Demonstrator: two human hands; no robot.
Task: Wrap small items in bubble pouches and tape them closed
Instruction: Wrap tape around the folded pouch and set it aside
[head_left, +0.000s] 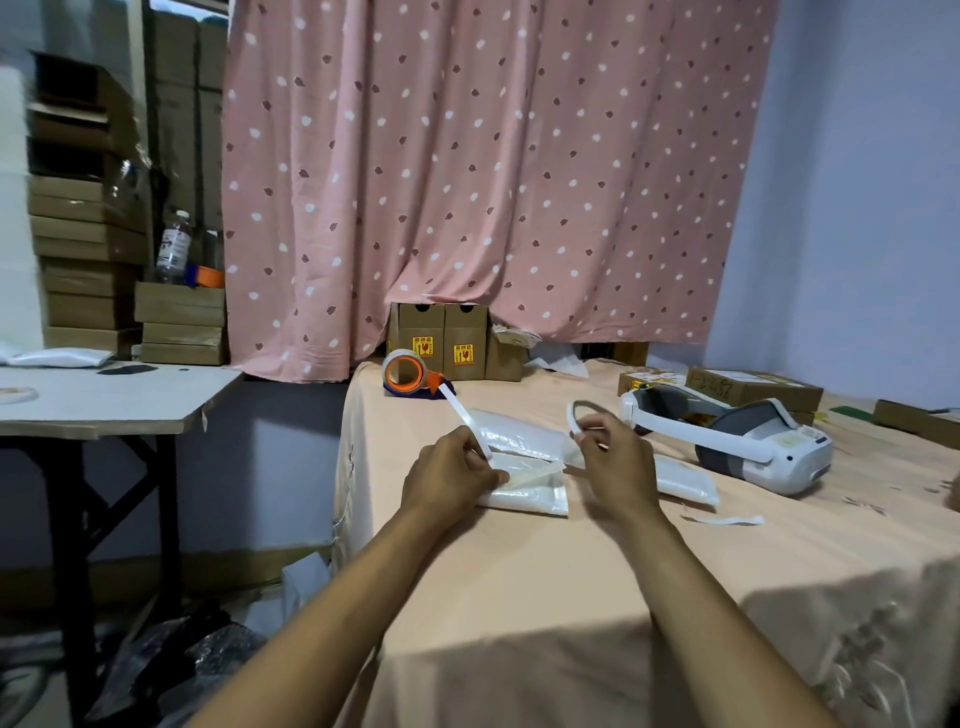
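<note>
A white bubble pouch (530, 493) lies folded on the peach tablecloth in front of me. My left hand (452, 478) rests on its left end and pinches a white tape strip (457, 405) that runs back to the orange tape dispenser (408, 371). Just right of the pouch, my right hand (615, 460) holds a thin white ring (576, 415) between its fingers. A second white pouch (685, 483) lies partly hidden behind that hand. More clear bubble film (514, 428) sits behind the folded pouch.
A white headset (753, 441) lies to the right, with flat cardboard boxes (753, 387) behind it. Two upright boxes (441, 343) stand by the pink curtain. A loose tape scrap (727, 519) lies near the table's front. A grey side table (104, 400) stands at left.
</note>
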